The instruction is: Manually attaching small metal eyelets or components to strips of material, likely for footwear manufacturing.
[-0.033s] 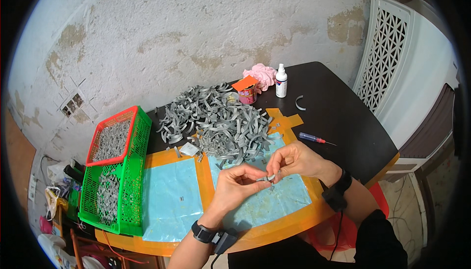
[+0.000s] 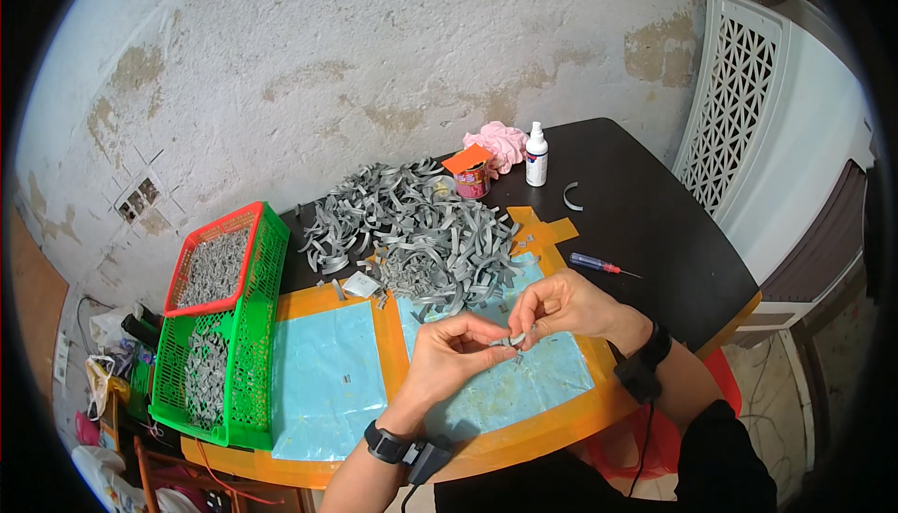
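Taking the hands as the clock's centre, the left hand (image 2: 443,356) and right hand (image 2: 567,307) both pinch a small grey piece (image 2: 509,340) between thumb and fingers, just above the blue sheet (image 2: 323,391). The work looks well under way but far from done. At 9 o'clock, the red basket (image 2: 249,256) and the green basket (image 2: 251,373) already contain many small grey bits, apparently the finished share. At 11 o'clock, a large heap of curved grey strips (image 2: 421,232) covers much of the far side of the table (image 2: 664,204), seemingly yet to be handled; smaller bits are mixed into its near edge. One lone curved strip (image 2: 572,197) lies apart at 1 o'clock, and a screwdriver (image 2: 599,263) at 2 o'clock is untouched. Whether the pinched piece is itself finished, I cannot tell; the fingers cover part of it.
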The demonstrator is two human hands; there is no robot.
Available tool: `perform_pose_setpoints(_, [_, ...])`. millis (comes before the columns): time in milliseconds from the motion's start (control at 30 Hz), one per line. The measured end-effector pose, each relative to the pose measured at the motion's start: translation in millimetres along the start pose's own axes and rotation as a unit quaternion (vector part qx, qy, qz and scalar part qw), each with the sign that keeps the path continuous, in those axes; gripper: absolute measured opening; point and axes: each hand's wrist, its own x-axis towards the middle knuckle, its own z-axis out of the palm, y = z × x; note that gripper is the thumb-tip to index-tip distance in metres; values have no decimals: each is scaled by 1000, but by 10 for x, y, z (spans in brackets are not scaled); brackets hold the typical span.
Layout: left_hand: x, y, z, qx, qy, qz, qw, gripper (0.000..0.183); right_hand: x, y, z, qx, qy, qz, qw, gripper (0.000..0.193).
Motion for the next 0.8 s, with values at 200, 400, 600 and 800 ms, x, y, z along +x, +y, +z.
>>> perform_pose_setpoints(200, [24,7,-36,51,2,-5,999,18,46,104,-19,-28,-11,-66,997,10])
perform_pose_setpoints(400, [30,-50,1,234,10,90,968,23,66,151,13,-23,20,-47,998,7])
perform_pose_setpoints(600, [23,-54,59,178,70,77,979,22,56,109,48,-28,34,2,999,10])
perform_pose_setpoints(800, [21,-79,47,244,64,101,962,26,40,83,52,-38,65,56,996,12])
